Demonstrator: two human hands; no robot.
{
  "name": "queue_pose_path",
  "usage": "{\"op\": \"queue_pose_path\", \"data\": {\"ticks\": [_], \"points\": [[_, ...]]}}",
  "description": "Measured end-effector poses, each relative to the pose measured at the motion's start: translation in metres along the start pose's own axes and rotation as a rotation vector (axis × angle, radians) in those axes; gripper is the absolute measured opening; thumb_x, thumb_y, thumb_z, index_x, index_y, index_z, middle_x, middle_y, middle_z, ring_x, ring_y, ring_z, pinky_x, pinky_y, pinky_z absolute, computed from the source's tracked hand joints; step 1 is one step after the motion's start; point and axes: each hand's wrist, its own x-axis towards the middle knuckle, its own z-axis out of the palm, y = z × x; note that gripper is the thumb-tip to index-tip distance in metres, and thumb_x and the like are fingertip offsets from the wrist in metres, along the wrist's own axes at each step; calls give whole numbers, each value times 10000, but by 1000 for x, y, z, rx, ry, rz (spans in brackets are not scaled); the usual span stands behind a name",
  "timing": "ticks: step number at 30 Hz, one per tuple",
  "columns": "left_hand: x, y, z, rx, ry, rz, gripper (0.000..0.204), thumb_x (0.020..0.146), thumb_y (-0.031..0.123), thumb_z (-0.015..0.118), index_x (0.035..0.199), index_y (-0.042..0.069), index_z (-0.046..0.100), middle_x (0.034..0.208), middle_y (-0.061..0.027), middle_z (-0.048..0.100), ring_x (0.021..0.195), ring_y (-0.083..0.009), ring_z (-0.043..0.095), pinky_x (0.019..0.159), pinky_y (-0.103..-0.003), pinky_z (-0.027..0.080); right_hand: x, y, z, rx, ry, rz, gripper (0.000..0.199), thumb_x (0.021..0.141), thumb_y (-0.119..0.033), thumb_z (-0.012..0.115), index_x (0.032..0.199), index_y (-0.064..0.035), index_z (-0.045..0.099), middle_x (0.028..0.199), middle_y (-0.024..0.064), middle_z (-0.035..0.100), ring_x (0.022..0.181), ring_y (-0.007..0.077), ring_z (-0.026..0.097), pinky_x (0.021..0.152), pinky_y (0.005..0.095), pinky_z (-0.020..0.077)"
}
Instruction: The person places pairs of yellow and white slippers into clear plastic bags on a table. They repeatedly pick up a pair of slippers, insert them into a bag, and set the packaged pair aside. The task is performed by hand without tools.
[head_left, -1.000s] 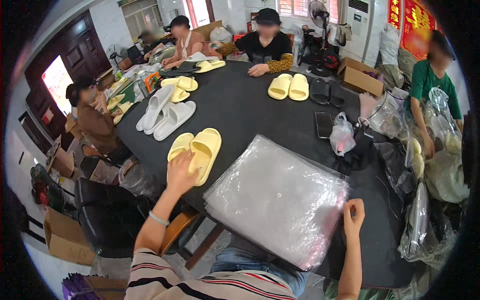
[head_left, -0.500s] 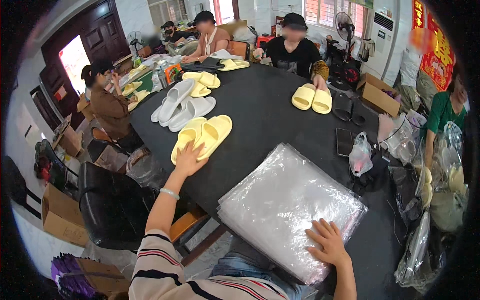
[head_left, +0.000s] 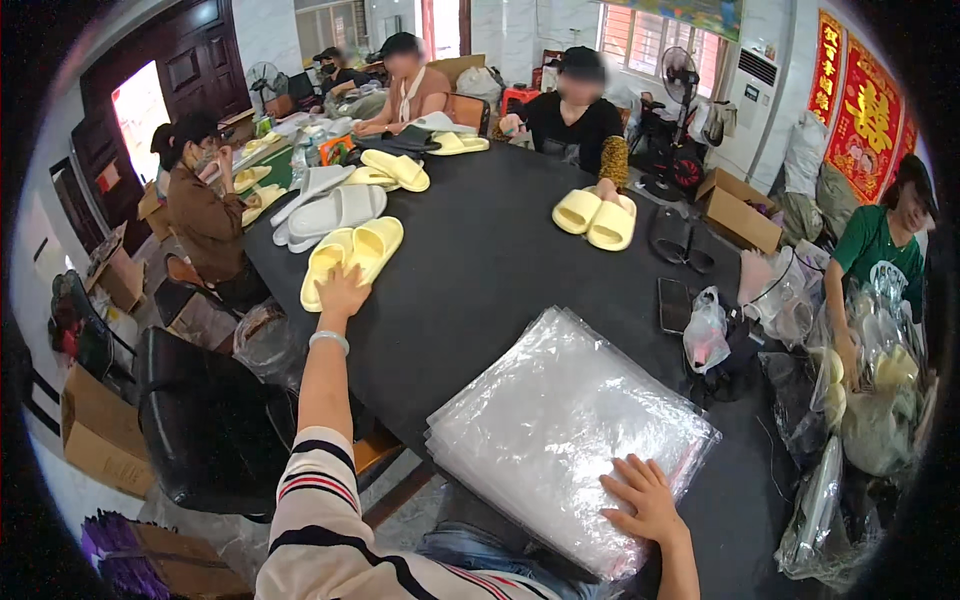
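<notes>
From the head camera, the left hand (head_left: 343,293) reaches far across the black table (head_left: 500,270), fingers spread flat on the heel end of a pair of yellow slippers (head_left: 352,257). The pair lies side by side, long axis running away from the person and slightly rightward, toes pointing toward the far end. The right hand (head_left: 643,497) rests open, palm down, on the near edge of a stack of clear plastic bags (head_left: 562,430) (gripping nothing that shows).
</notes>
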Motion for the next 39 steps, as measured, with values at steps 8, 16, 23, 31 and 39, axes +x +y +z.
{"op": "queue_pose_path", "data": {"ticks": [8, 16, 23, 31, 39], "points": [[-98, 112, -6, -993, -17, 420, 584, 939, 281, 618, 1402, -29, 444, 1466, -239, 424, 1400, -356, 353, 1167, -408, 244, -3, 6, 1, -15, -39, -4, 546, 837, -407, 683, 1343, -226, 587, 1499, 101, 435, 1407, 361, 350, 1149, 551, 221], [-229, 187, -74, -319, -228, 1148, 551, 996, 324, 476, 1454, 29, 395, 1517, -175, 377, 1441, -339, 284, 1165, -532, 205, -9, 13, 5, -42, -43, -72, 614, 865, -483, 638, 1423, -271, 493, 1530, 79, 392, 1434, 325, 309, 1168, 543, 207], [-247, 195, -61, -308, -236, 1060, 633, 937, 354, 551, 1438, -6, 409, 1511, -191, 376, 1441, -341, 283, 1165, -571, 160, -37, 31, -5, 44, -92, -76, 691, 804, -451, 704, 1429, -250, 488, 1558, 76, 346, 1449, 330, 278, 1170, 532, 211], [-256, 213, -98, -375, -233, 1175, 691, 936, 312, 565, 1482, -23, 308, 1548, -217, 296, 1460, -367, 224, 1185, -564, 84, -70, 62, -44, 213, 355, -37, 529, 807, -274, 762, 1281, -93, 609, 1361, 147, 558, 1308, 352, 479, 1093, 472, 368], [-274, 221, -59, -352, -257, 1121, 693, 907, 334, 561, 1463, -25, 355, 1531, -245, 316, 1440, -405, 243, 1185, -558, 91, -268, 182, -109, -759, 693, 1371, 1074, 642, -256, 839, 1523, -112, 242, 1447, 145, 452, 1318, 341, 438, 1071, 479, 364]]}}
